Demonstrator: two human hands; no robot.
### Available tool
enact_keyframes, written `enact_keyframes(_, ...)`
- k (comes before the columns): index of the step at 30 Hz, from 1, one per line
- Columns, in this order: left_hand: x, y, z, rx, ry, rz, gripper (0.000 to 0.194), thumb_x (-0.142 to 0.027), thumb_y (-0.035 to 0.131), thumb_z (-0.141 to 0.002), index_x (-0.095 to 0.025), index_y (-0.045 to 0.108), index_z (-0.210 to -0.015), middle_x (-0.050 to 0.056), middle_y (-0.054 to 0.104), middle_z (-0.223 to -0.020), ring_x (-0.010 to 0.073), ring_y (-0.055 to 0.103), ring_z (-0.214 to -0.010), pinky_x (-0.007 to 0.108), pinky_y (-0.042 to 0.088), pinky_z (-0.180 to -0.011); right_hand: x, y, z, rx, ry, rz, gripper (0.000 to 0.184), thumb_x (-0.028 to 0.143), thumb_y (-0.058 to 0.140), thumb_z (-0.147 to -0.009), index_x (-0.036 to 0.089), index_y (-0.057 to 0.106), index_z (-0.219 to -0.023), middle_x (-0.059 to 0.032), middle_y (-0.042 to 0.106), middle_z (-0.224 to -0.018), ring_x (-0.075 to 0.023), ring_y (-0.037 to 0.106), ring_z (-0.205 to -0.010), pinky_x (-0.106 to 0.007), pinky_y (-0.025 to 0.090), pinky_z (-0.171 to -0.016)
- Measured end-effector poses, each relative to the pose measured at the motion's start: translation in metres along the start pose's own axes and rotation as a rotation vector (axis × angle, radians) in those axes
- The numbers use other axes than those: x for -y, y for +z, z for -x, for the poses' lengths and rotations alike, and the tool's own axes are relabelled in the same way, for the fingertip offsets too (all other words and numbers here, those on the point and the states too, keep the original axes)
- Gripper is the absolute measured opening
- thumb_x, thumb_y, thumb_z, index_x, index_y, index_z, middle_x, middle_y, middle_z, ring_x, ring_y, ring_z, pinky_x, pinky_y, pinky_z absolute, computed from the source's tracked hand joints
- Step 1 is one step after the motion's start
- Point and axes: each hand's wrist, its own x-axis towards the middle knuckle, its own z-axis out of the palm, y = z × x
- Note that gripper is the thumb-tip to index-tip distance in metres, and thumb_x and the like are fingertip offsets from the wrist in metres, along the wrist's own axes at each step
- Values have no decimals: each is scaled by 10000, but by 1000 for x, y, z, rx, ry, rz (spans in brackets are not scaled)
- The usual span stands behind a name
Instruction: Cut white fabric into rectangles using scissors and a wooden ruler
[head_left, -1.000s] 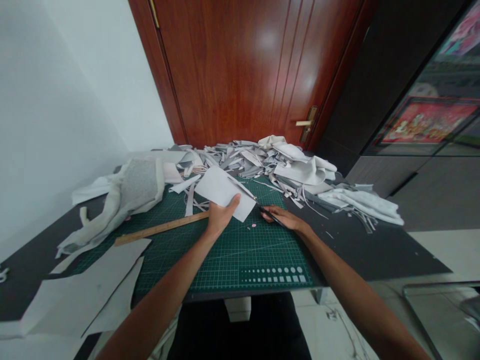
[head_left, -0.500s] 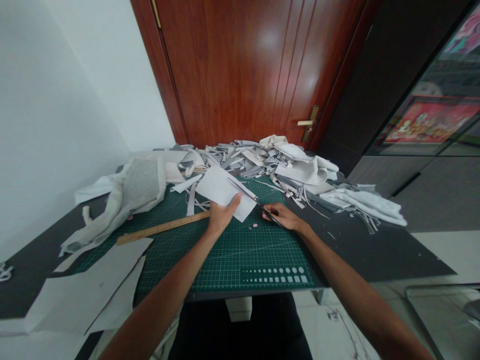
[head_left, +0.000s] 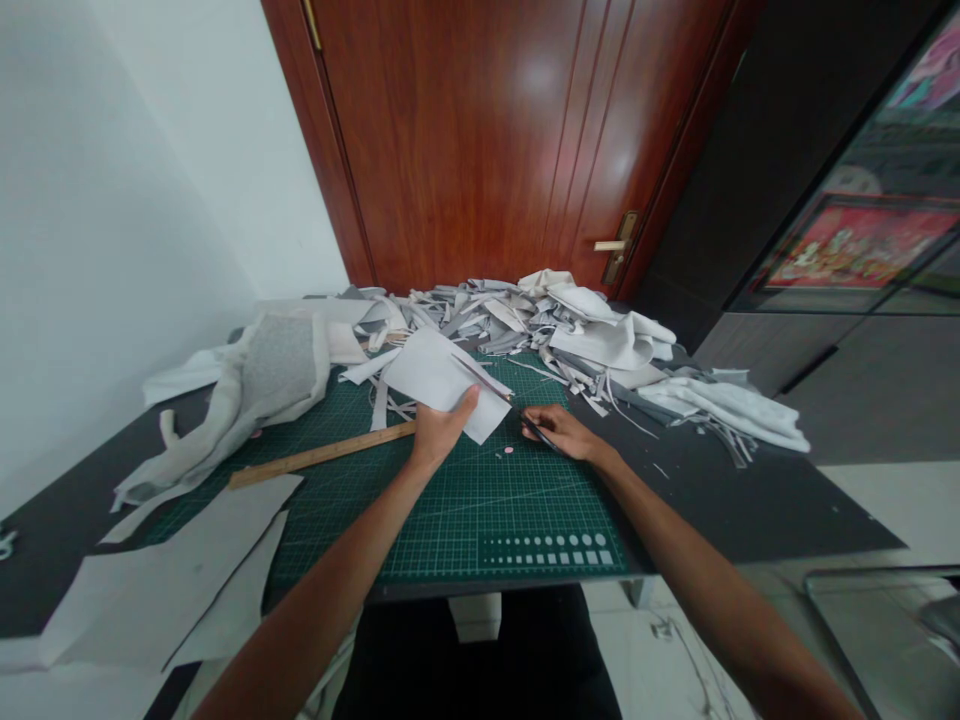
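My left hand point(head_left: 442, 435) grips the lower edge of a white fabric piece point(head_left: 431, 378), held up over a green cutting mat point(head_left: 480, 525). My right hand point(head_left: 561, 432) is shut on the black handles of long scissors point(head_left: 487, 380). Their thin blades reach up and to the left, lying along the fabric's right side. Whether the blades close on the fabric is hard to see. A wooden ruler point(head_left: 322, 455) lies on the mat, its end close to my left hand. A tiny pink dot point(head_left: 508, 450) sits on the mat near my right hand.
A heap of white and grey fabric scraps point(head_left: 525, 325) fills the back of the dark table point(head_left: 735, 510) against a red-brown door point(head_left: 480, 130). A grey-backed fabric point(head_left: 281, 365) lies at the left, and large pale sheets point(head_left: 172, 570) overlap the near left corner.
The white piece has shifted slightly left, and my right hand with the scissors has moved a little left along with it. The ruler and the scraps stay in place.
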Motion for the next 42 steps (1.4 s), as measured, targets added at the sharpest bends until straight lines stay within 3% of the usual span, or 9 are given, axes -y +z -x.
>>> enact_keyframes(7,-1,-1,0,-11,-41,-13,383,-378,894,-727,-140,714,-968,142,803,-1033,294,779,-1004,420,640,-960,7,0,2,72,61,4,633,757,435,-965,217,409,-635,44,402,-625,-112,364,-586,-276,257,-568)
enact_keyframes(17,-1,-1,-1,-4,-14,-15,472,-427,907,-718,-139,706,-1033,147,799,-1064,307,767,-1055,440,619,-1007,0,3,0,81,91,-166,643,800,527,-903,220,412,-649,55,384,-610,-96,322,-556,-259,236,-527)
enact_keyframes(24,0,-1,-2,0,-6,-26,467,-362,892,-747,-142,721,-1122,129,801,-1077,289,760,-1086,419,601,-1039,-5,4,2,92,83,-198,630,764,540,-922,212,422,-642,50,413,-599,-95,346,-547,-256,245,-531)
enact_keyframes(42,4,-1,-2,12,-28,-9,445,-369,882,-753,-134,721,-1095,136,802,-1065,295,771,-1049,424,626,-994,-6,6,0,72,101,-243,663,809,575,-860,219,404,-611,66,369,-556,-82,309,-513,-247,203,-489)
